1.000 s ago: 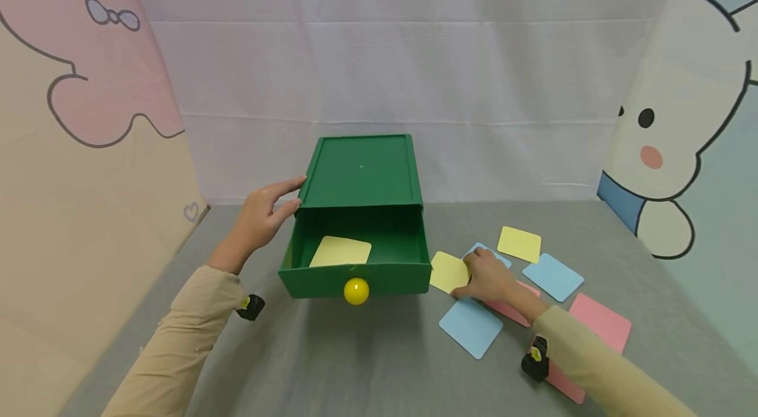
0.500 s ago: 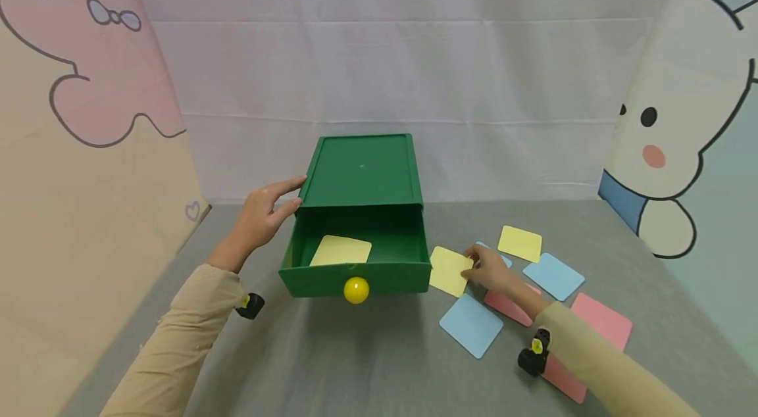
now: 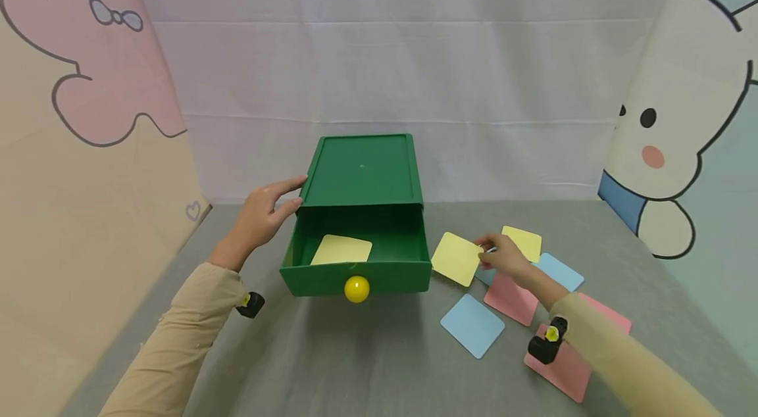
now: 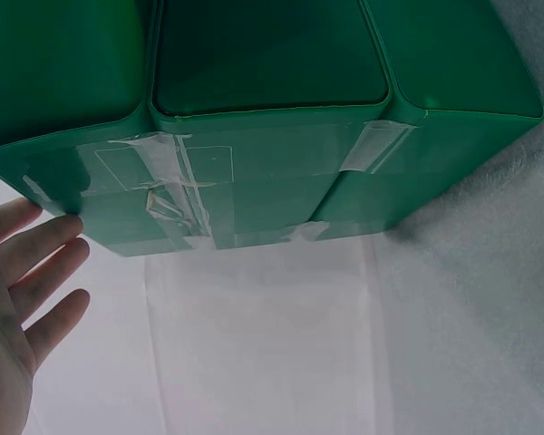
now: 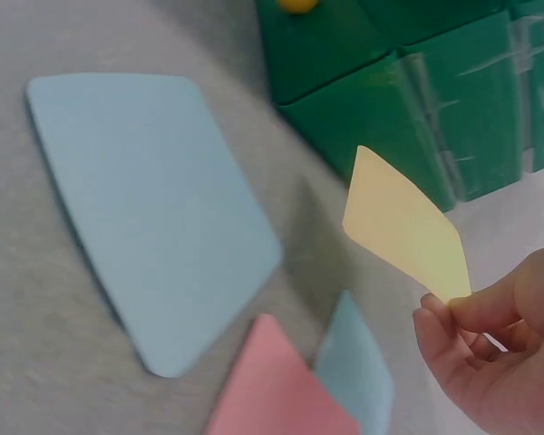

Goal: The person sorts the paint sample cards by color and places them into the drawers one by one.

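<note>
The right hand [image 3: 502,254] is pinching a yellow card [image 3: 457,259] by one edge between thumb and fingertips, the other fingers curling in. Half a second ago this card was lying flat on the grey cloth [image 3: 355,364]; now it is tilting up off it, at the hand's nine o'clock, and the hand is sitting slightly farther back. Its far corner is coming just beside the right wall of the green drawer [image 3: 355,279]; whether they are touching cannot be told. The drawer is standing pulled out, as before, a second yellow card [image 3: 341,250] covering its floor's left part and green floor showing at three o'clock of that. The left hand [image 3: 260,216] is keeping its place at the nine o'clock side of the green box [image 3: 362,170], fingers reaching out straight, gripping nothing. Below the right hand, a pink card [image 3: 512,300] is lying at six o'clock and a blue card [image 3: 472,326] at seven.
</note>
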A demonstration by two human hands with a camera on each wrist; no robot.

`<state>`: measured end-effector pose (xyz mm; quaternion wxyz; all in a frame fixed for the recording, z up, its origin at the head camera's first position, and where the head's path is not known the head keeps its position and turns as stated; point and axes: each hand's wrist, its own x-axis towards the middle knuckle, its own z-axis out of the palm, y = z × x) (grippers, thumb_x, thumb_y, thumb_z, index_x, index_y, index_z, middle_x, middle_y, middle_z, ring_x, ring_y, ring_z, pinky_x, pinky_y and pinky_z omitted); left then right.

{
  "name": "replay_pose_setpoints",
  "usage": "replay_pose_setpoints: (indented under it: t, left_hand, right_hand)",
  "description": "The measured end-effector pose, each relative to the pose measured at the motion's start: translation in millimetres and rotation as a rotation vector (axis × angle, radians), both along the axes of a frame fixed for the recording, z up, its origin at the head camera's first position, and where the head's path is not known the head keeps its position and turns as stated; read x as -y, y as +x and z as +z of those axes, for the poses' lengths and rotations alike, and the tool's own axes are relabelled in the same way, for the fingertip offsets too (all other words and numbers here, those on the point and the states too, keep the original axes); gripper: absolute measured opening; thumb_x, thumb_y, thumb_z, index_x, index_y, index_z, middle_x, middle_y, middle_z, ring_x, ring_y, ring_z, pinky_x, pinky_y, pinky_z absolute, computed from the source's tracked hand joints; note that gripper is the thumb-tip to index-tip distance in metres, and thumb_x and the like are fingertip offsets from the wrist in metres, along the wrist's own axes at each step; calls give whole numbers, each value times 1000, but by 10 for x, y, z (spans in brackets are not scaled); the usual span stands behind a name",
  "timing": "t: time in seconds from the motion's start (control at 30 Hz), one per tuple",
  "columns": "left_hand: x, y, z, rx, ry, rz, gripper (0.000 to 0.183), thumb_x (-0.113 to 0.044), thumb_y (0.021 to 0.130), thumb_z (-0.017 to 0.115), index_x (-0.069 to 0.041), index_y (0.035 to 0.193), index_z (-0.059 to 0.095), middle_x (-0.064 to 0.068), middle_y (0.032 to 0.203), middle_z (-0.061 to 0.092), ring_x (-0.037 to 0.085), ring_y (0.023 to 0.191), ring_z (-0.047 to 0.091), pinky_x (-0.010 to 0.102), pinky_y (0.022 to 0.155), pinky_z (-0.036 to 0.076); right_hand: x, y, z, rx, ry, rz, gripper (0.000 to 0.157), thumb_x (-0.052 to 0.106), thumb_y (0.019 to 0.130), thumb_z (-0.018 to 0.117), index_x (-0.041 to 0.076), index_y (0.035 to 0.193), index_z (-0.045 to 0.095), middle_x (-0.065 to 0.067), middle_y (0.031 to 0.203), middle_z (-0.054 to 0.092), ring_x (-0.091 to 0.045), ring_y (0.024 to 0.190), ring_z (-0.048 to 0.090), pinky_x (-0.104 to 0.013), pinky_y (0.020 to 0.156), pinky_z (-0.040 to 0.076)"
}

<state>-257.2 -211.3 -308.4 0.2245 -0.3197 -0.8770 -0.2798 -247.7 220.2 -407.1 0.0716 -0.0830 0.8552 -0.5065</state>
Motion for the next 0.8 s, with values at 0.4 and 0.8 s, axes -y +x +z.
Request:
replay_pose_setpoints:
  t: [0.4,0.8]
  left_hand:
    - [-2,-16,-13,0,2,-4,41,-19,93,47,1,129,50,21,124,54,35,114,50,50,94,38]
    - [-6,-9,-6,-3,20,-13,40,-17,93,48,2,128,50,21,123,54,35,113,50,51,93,39]
  right_hand:
    - [-224,-32,711,-118,51,-24,31,-4,90,42,-18,118,41,-18,94,45,-18,76,56,-22,68,52]
    - [-216,-5,1457,-238,96,-24,32,4,92,47,-13,119,44,-19,98,47,-11,76,57,-17,66,51]
